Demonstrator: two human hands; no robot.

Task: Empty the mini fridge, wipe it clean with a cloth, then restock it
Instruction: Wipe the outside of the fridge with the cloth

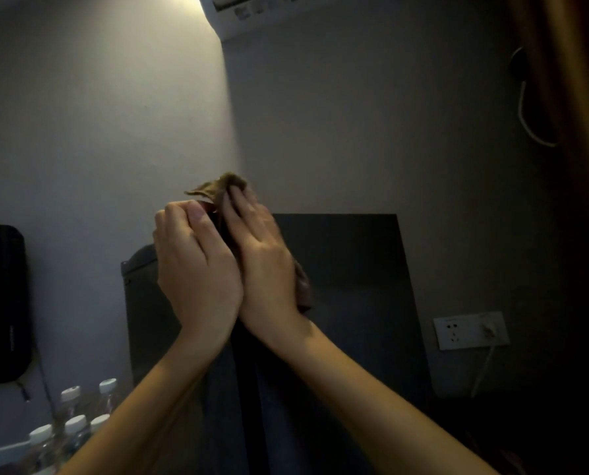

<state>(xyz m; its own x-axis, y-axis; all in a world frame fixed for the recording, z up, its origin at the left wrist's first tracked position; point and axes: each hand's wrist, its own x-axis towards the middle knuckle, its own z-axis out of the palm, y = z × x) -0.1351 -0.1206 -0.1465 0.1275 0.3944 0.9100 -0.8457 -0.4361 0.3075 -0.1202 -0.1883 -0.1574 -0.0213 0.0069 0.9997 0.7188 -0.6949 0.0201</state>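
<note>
Bare forearms [169, 406] up close, wrists touching, raised before a tall black mini fridge [354, 262]. Left hand [197, 265] curled, pinching the upper edge of a crumpled brown cloth [224, 186]. Right hand [265, 255] pressed straight-fingered against the cloth's other side, loose end hanging below the palm. Fridge dead ahead beyond both hands, right hand likely nearer. Clear white-capped plastic bottles [75, 423] standing low left, seemingly already out.

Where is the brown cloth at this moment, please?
In the head view the cloth is near the centre, held between the left hand and the right hand, up before the wall above the dark mini fridge.
</note>
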